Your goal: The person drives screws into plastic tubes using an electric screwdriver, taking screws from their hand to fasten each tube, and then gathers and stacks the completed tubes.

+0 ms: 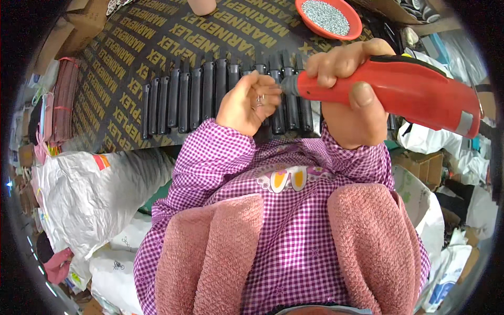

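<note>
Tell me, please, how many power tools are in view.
1: the red power tool, held in the right hand, pointing toward the left hand. Others may be hidden.

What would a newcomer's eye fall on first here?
Right of centre, a red tool sits in the right grip, its tip beside the left grip. A row of slim black pieces lies near the dark board's near edge; a red bowl of silvery bits stands at the top.
</note>
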